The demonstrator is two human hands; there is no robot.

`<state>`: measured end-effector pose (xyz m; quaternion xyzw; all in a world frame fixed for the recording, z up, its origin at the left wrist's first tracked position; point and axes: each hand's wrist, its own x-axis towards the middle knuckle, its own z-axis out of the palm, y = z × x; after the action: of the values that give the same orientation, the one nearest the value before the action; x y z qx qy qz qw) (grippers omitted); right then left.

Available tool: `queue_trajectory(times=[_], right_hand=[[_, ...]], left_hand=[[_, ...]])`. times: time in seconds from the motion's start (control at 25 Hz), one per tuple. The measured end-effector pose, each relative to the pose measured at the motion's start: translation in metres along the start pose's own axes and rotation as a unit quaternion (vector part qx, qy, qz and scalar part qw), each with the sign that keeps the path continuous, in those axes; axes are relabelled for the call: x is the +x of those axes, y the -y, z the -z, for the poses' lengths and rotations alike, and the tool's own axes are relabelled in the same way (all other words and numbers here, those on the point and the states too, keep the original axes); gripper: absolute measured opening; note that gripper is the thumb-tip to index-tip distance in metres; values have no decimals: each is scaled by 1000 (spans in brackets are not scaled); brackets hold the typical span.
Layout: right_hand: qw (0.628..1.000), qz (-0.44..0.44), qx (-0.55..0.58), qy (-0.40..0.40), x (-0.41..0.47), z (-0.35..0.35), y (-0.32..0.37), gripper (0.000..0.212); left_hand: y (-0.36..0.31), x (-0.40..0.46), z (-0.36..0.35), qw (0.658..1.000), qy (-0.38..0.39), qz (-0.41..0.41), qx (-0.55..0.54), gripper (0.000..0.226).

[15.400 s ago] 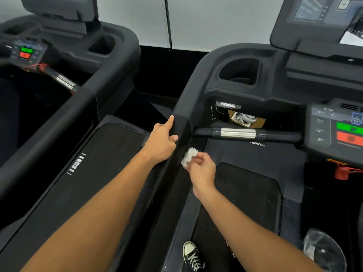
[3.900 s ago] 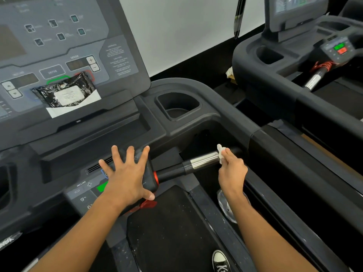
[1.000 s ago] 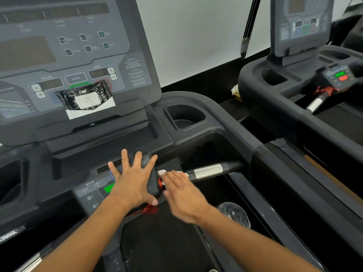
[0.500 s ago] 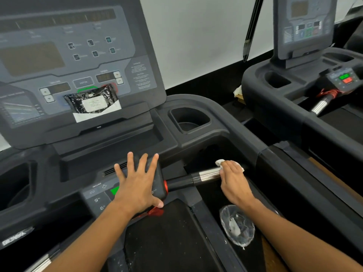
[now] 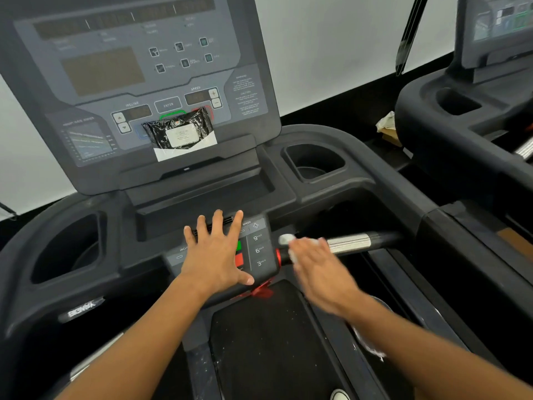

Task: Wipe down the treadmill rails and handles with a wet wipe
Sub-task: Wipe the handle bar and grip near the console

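The console (image 5: 138,82) reads INCLINE, ENTER, SPEED; the keypad (image 5: 259,249) shows SPEED, 9, 6, 3; the side badge (image 5: 82,312) is mirrored, perhaps BIGMAX.

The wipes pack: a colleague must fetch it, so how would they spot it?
On the nearest treadmill's upright console, look at its lower edge. The wipes pack leans there above the ledge: crinkled black plastic with a pale label, unlike the flat grey buttons around it.

both forearms bare to the frame edge, no sleeves in view. no watch, rings or bands on left hand (image 5: 215,256) or right hand (image 5: 318,269). right hand motion-blurred. white shoe toe (image 5: 340,395) with dark trim, bottom edge right of centre.
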<state>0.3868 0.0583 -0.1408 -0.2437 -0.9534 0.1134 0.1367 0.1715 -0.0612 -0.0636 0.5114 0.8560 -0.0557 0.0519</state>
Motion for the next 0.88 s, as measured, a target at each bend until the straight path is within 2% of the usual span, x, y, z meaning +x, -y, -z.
queue_trajectory(times=[0.12, 0.2, 0.28, 0.4, 0.52, 0.64, 0.76, 0.88], right_hand=[[993, -105, -41, 28, -16, 19, -71, 48], [987, -157, -37, 15, -20, 22, -78, 53], [989, -147, -27, 2, -15, 13, -42, 59], [996, -87, 9, -18, -3, -11, 26, 68], [999, -33, 10, 5, -2, -17, 33, 73], [999, -4, -43, 31, -16, -2, -20, 71], [993, -104, -62, 8, -37, 26, -99, 67], [986, -138, -80, 50, -55, 40, -148, 69]], left_hand=[[2, 0, 0, 1000, 2, 0, 8, 146], [0, 2, 0, 1000, 5, 1, 12, 147], [-2, 4, 0, 1000, 10, 2, 13, 149], [-3, 8, -1, 1000, 17, 13, 10, 151], [-3, 11, -3, 999, 22, 23, 16, 154], [-3, 14, -5, 999, 30, 27, 27, 156], [-4, 15, -5, 998, 39, 29, 36, 157], [-4, 16, -3, 998, 45, 31, 39, 157]])
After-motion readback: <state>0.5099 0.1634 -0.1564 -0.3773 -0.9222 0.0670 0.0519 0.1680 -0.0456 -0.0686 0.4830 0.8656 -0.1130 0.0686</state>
